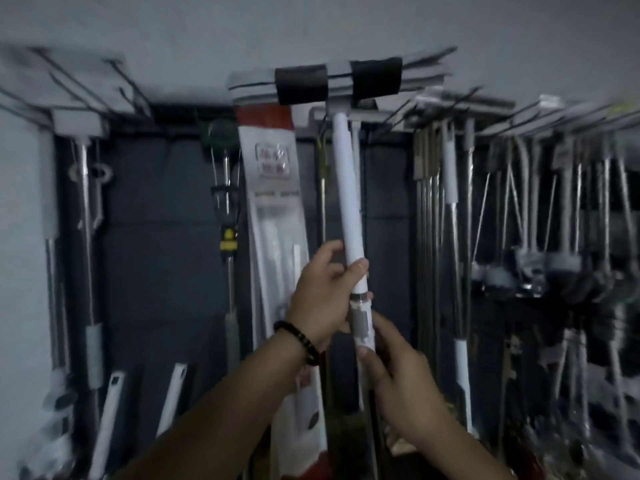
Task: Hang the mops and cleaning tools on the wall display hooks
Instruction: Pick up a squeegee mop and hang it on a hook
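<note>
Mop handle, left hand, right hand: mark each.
Mop handle (348, 188): head view, middle of the white tube.
Left hand (322, 294): head view, back of hand.
Right hand (398, 370): head view, back of hand.

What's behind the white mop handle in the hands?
Dark wall panel and a thin pole hanging beside it. Left hand and right hand grip the handle; whatever is directly behind it is covered.

Two hands: left hand (322, 296), right hand (398, 379). One white mop (346, 188). Two black bands (301, 85) (376, 77). One red-white package (273, 188).
</note>
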`<state>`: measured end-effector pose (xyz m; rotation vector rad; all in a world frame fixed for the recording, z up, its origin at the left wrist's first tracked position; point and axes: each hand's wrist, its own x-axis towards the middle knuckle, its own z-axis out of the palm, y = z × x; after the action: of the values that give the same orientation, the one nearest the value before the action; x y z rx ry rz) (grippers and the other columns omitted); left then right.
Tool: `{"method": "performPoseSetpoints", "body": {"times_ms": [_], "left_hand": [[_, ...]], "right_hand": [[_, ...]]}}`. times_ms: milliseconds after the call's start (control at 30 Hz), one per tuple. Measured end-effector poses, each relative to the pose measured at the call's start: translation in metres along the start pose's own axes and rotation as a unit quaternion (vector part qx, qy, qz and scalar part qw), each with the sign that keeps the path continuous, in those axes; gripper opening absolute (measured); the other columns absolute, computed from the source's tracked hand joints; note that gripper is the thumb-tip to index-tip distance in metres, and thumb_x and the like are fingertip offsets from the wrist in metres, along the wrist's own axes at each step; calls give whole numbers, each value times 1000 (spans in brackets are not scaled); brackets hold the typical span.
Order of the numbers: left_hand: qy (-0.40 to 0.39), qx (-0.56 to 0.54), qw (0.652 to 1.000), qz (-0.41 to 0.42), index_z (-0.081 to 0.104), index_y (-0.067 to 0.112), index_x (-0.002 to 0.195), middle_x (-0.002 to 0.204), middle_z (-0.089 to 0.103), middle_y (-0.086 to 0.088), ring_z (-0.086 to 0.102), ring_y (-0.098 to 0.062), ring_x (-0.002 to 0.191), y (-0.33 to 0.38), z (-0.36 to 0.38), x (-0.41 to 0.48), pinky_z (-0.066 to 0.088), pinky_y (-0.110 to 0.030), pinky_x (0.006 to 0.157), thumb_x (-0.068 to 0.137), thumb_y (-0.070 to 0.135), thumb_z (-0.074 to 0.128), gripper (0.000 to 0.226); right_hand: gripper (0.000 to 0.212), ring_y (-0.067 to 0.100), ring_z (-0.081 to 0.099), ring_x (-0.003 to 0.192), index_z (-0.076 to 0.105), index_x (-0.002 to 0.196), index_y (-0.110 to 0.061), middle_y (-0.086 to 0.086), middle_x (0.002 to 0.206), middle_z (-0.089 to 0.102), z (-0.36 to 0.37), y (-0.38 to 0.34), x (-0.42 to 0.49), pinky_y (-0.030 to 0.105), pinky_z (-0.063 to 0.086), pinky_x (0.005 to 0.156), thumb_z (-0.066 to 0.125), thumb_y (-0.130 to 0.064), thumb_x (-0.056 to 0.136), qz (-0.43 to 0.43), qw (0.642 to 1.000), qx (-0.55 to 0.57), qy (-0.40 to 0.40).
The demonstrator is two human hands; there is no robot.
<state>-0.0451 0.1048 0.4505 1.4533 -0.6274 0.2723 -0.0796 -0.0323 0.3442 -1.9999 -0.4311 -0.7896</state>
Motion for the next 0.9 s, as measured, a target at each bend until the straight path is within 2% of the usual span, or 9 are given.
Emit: {"method": "performPoseSetpoints", "body": {"times_ms": [133,233,300,400,467,600,700,800,900], "left_hand": [[1,46,998,41,63,28,115,101,75,-16,76,-39,90,35,21,58,65,-55,66,100,28,66,16],[-4,99,994,53,58,27,120,101,75,-7,73,-20,74,60,32,103,55,-25,45,101,31,64,20],[-6,119,991,52,60,23,123,102,74,-6,68,-16,68,74,42,133,50,-21,42,101,31,64,24],[7,154,986,65,61,24,122,106,72,-8,70,-21,74,84,56,179,54,-26,45,100,34,64,24],[19,177,981,73,62,25,118,107,73,-9,70,-25,77,85,64,208,60,-35,54,98,36,66,23],[17,158,987,32,59,22,119,108,72,-14,73,-32,77,75,77,252,61,-43,56,100,32,65,22],[43,175,983,25,59,21,118,111,71,-17,75,-36,82,53,85,278,62,-44,53,99,30,66,22],[58,186,981,22,60,21,124,120,69,-15,74,-35,90,29,88,298,61,-38,49,98,29,67,28],[54,187,981,6,62,26,122,116,71,-15,75,-35,94,11,88,308,65,-51,64,98,30,68,26]], "right_hand": [[46,0,72,95,45,142,-56,-18,107,76,-24,-5,64,21,59,81,55,-27,108,-25,999,-6,34],[44,4,72,85,48,139,-49,-9,98,76,-43,-3,114,22,59,72,58,-20,106,-39,998,-19,53],[41,2,71,83,52,138,-43,-9,96,74,-56,0,146,19,58,70,59,-19,106,-38,997,-17,62],[43,3,70,87,51,142,-38,-11,102,71,-73,6,190,19,58,73,56,-16,106,-47,997,-17,65],[48,4,69,93,49,145,-40,-12,108,71,-82,14,217,19,57,76,56,-13,106,-55,996,-12,67],[53,2,67,95,51,147,-40,-11,111,71,-90,37,261,9,50,68,57,-10,103,-32,997,18,65],[50,-4,61,87,52,146,-34,-9,107,67,-90,59,281,3,47,61,57,-8,103,-19,998,14,58],[50,-9,55,83,51,148,-29,-8,107,63,-85,82,294,-2,44,61,57,-7,104,-11,999,7,41],[46,-8,55,83,55,144,-29,-9,105,63,-79,100,305,-1,44,62,57,-6,104,-2,999,19,34]]}}
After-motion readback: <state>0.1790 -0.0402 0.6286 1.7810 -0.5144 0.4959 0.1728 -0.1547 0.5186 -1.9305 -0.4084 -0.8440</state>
